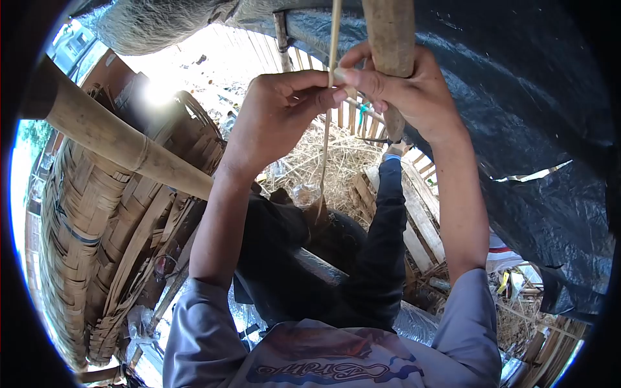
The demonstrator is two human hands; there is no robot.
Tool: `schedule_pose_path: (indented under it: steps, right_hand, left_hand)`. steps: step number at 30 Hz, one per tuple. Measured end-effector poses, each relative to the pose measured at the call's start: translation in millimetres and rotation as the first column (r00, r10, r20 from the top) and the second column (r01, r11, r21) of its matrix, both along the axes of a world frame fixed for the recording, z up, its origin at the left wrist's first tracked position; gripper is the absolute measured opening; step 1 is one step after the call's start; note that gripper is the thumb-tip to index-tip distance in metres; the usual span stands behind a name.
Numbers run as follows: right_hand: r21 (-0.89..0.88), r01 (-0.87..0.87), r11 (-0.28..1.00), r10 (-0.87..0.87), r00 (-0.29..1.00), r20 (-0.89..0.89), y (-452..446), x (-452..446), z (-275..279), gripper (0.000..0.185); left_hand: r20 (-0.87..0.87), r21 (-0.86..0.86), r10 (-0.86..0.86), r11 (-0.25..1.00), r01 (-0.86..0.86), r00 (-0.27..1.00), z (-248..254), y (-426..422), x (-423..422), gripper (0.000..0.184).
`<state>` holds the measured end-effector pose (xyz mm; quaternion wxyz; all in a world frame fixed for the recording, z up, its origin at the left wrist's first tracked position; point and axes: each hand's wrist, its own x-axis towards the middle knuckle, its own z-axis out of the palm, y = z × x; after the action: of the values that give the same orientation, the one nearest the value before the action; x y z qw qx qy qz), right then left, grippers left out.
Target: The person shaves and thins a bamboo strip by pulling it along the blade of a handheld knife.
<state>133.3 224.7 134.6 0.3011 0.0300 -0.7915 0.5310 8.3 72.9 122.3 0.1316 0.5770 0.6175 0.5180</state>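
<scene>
Pole [391, 35] nearest, cut off up top; right hand [411, 96] bends round it, thumb at the thin strip [335, 39]. Pole partly hides its fingers, so I can't tell its grip. Left hand [281, 113] pinches the strip. Woven bamboo [84, 226] left, black tarp [537, 129] right.

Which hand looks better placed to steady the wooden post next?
Probably the right hand: it curls around the wooden post, with its thumb across the front. The left hand is off to the post's side, its fingertips at the thin strip.
</scene>
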Motion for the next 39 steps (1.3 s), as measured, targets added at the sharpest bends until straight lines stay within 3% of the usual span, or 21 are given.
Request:
schedule_pose_path:
  steps: [2, 4, 6, 10, 12, 14, 16, 17, 19, 21, 24, 27, 31, 36, 39]
  right_hand:
    - [-0.167, 0.115, 0.979, -0.139, 0.98, -0.144, -2, 2, 0, 0.022]
    - [-0.22, 0.045, 0.975, -0.083, 0.982, -0.168, 0, 14, 3, 0.023]
    - [-0.406, 0.017, 0.914, -0.172, 0.922, -0.347, -6, 23, 8, 0.022]
    - [-0.42, 0.078, 0.904, -0.273, 0.863, -0.425, -6, 39, 9, 0.016]
    - [-0.526, -0.035, 0.849, -0.294, 0.797, -0.528, -9, 37, 5, 0.012]
    - [-0.579, -0.023, 0.815, -0.342, 0.787, -0.513, -13, 32, 11, 0.011]
    - [-0.597, -0.213, 0.773, -0.311, 0.693, -0.651, -10, 26, 18, 0.014]
    - [-0.573, -0.074, 0.816, -0.348, 0.729, -0.59, -11, 25, 22, 0.012]
    - [-0.584, -0.105, 0.805, -0.338, 0.727, -0.597, -21, 21, 27, 0.01]
    - [-0.599, -0.142, 0.788, -0.329, 0.725, -0.605, -44, 9, 34, 0.008]
    - [-0.688, 0.038, 0.725, -0.554, 0.625, -0.549, -70, -3, 50, 0.026]
    - [-0.804, -0.037, 0.594, -0.514, 0.751, -0.414, -65, -4, 56, 0.019]
    - [-0.698, -0.066, 0.713, -0.427, 0.748, -0.508, -65, -23, 30, 0.018]
    - [-0.75, -0.046, 0.66, -0.568, 0.624, -0.537, -60, -11, 46, 0.017]
    - [-0.703, -0.07, 0.708, -0.471, 0.695, -0.544, -66, -23, 28, 0.017]
  left_hand:
    - [0.009, 0.022, 0.139, 0.99, -0.14, 0.99, -5, 3, -10, 0.012]
    - [-0.001, 0.047, 0.215, 0.976, -0.215, 0.977, -6, 4, -14, 0.012]
    - [-0.032, 0.08, 0.291, 0.954, -0.288, 0.956, -8, 3, -18, 0.013]
    - [0.09, 0.1, 0.265, 0.957, -0.274, 0.96, -9, 3, -17, 0.018]
    - [0.103, 0.117, 0.255, 0.957, -0.267, 0.961, -12, 3, -17, 0.018]
    - [0.113, 0.132, 0.247, 0.956, -0.261, 0.962, -12, 3, -15, 0.018]
    - [0.244, 0.112, 0.231, 0.958, -0.264, 0.942, -9, 1, -11, 0.018]
    - [0.244, 0.11, 0.23, 0.958, -0.263, 0.942, -9, -1, -12, 0.018]
    - [0.068, 0.104, 0.318, 0.94, -0.324, 0.946, -11, -7, -16, 0.015]
    - [0.108, 0.111, 0.338, 0.93, -0.349, 0.935, -10, -7, -13, 0.016]
    - [0.165, 0.132, 0.356, 0.916, -0.378, 0.92, -11, -7, -10, 0.018]
    - [0.211, 0.138, 0.327, 0.923, -0.359, 0.921, -13, -9, -14, 0.017]
    - [0.183, 0.15, 0.341, 0.918, -0.368, 0.922, -15, -12, -18, 0.017]
    - [0.217, 0.164, 0.336, 0.913, -0.373, 0.917, -16, -13, -16, 0.018]
    - [0.189, 0.178, 0.354, 0.905, -0.386, 0.916, -16, -10, -14, 0.016]
